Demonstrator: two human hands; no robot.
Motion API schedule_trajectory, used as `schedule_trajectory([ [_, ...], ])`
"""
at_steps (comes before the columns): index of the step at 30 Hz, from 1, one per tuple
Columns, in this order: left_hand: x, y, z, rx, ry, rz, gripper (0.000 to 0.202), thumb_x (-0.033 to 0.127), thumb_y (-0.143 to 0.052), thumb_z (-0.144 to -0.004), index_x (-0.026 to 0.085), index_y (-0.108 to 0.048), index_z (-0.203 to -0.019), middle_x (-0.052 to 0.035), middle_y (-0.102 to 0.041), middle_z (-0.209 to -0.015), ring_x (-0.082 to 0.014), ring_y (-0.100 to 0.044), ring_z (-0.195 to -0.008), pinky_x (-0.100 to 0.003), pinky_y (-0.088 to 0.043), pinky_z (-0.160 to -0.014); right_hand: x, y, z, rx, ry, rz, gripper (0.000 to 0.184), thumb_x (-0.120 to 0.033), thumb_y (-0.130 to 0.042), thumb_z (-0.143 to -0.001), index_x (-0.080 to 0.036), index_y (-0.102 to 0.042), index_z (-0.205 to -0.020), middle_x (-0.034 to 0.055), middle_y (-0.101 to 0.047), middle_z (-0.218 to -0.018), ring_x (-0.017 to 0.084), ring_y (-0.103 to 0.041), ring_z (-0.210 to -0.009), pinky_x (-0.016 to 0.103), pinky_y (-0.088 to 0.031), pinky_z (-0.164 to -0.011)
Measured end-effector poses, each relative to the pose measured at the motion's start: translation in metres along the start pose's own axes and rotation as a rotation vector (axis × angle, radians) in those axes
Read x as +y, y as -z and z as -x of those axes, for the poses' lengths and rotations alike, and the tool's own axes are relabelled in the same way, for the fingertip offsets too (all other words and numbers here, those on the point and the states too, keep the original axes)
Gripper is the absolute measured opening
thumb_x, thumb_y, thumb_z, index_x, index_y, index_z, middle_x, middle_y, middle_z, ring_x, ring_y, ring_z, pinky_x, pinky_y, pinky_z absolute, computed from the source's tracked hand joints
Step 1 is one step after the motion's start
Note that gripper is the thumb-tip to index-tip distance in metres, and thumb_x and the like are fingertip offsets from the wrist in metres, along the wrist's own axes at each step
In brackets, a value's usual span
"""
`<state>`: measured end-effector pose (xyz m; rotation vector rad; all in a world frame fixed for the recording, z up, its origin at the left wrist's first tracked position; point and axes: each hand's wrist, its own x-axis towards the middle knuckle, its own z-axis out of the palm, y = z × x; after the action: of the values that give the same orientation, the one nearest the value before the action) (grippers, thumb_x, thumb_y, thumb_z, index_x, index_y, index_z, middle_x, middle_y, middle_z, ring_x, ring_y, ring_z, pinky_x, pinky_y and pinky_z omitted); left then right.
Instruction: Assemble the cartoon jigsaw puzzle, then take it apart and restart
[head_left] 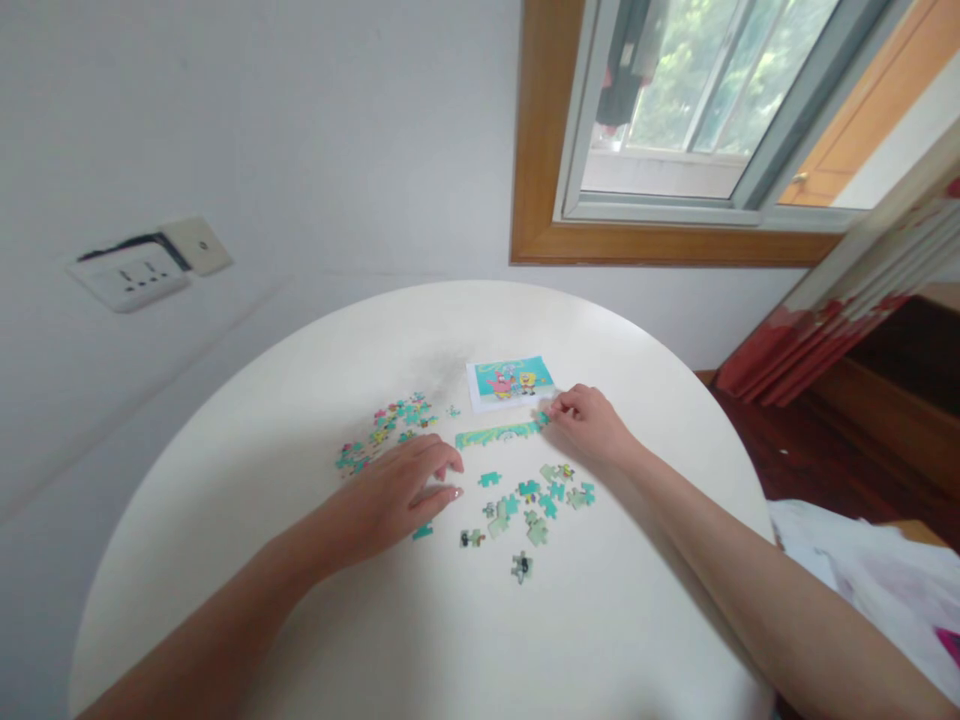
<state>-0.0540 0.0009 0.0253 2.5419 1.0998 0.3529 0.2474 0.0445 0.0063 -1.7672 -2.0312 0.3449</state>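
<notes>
My right hand (pixel 589 420) pinches a teal jigsaw puzzle piece (pixel 542 418) at the right end of a joined strip of puzzle pieces (pixel 495 435). Whether that piece is locked into the strip I cannot tell. My left hand (pixel 409 485) hovers over or rests on the table left of the strip, thumb and fingers apart, with nothing between them. Behind the strip lies a reference picture card (pixel 514 380) with a pink starfish and a yellow cartoon figure. A single teal piece (pixel 490 479) lies just below the strip.
On the round white table (pixel 360 640), a pile of mixed puzzle pieces (pixel 405 412) spreads at the left, partly behind my left hand. Several green and teal pieces (pixel 538 527) lie scattered in front of the strip. A wall and a window (pixel 690 120) stand beyond the table.
</notes>
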Motion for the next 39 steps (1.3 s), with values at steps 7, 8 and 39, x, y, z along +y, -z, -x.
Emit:
schedule_trajectory([
  [7,0.001,0.002,0.001,0.001,-0.004,-0.002,0.015,0.031,-0.046,-0.093,0.021,-0.053,-0.103,-0.0047,-0.059,-0.101,-0.0184,-0.057,-0.086,-0.032,-0.045,-0.084,-0.006,0.002,0.003,-0.054,-0.014,0.082,0.023,-0.028,-0.052,-0.086,-0.021,-0.072,-0.078,0.0065,-0.064,-0.085,0.018,-0.054,-0.081,0.029,-0.035,-0.075],
  [8,0.001,0.002,0.001,-0.002,-0.004,-0.004,0.015,0.031,-0.046,-0.093,0.021,-0.053,-0.103,-0.0048,-0.059,-0.101,-0.0185,-0.056,-0.086,-0.032,-0.045,-0.084,-0.006,0.002,0.003,-0.058,-0.015,0.083,0.023,-0.028,-0.052,-0.086,-0.021,-0.072,-0.079,0.0066,-0.064,-0.086,0.018,-0.054,-0.082,0.029,-0.035,-0.075],
  [39,0.0,-0.024,-0.017,0.077,-0.111,-0.128,0.042,0.038,-0.042,-0.098,0.021,-0.052,-0.135,-0.0088,-0.052,-0.141,-0.024,-0.045,-0.132,-0.043,-0.034,-0.113,-0.002,0.004,0.0,-0.112,0.039,0.143,0.028,-0.036,-0.052,-0.09,-0.018,-0.069,-0.077,0.0066,-0.062,-0.082,0.016,-0.053,-0.077,0.027,-0.036,-0.073],
])
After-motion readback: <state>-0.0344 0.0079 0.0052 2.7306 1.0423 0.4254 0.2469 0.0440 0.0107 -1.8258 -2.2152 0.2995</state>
